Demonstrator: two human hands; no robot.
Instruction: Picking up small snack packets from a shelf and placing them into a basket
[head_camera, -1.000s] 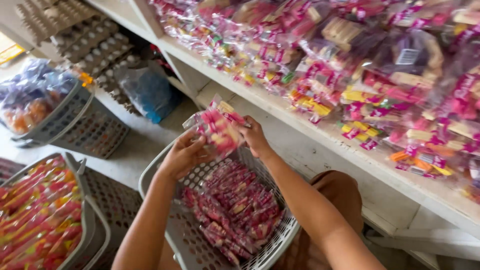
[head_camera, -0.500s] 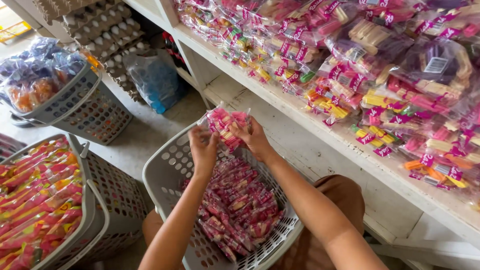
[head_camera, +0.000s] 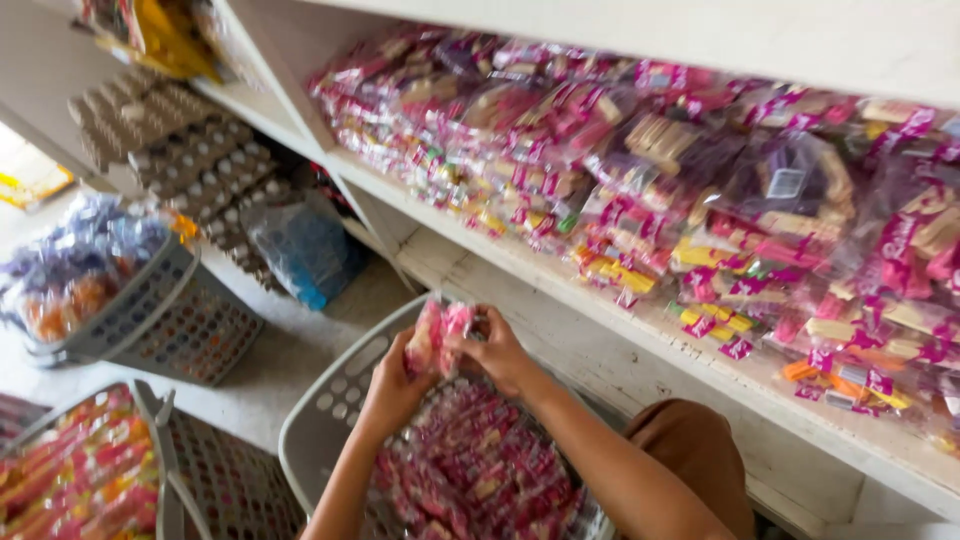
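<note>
I hold a pink snack packet (head_camera: 438, 335) between both hands, just above the near rim of the grey basket (head_camera: 322, 420). My left hand (head_camera: 392, 385) cups it from below and behind, fingers curled shut against the wrapper. My right hand (head_camera: 497, 350) grips the packet's right end, thumb and fingertips pinched together on it. Inside the basket, under my wrists, lies a heap of the same pink packets (head_camera: 475, 475). Behind the basket runs a white shelf (head_camera: 600, 320) piled with bagged snacks (head_camera: 700, 190). Left of the basket stands another basket of red and yellow packets (head_camera: 70, 480).
</note>
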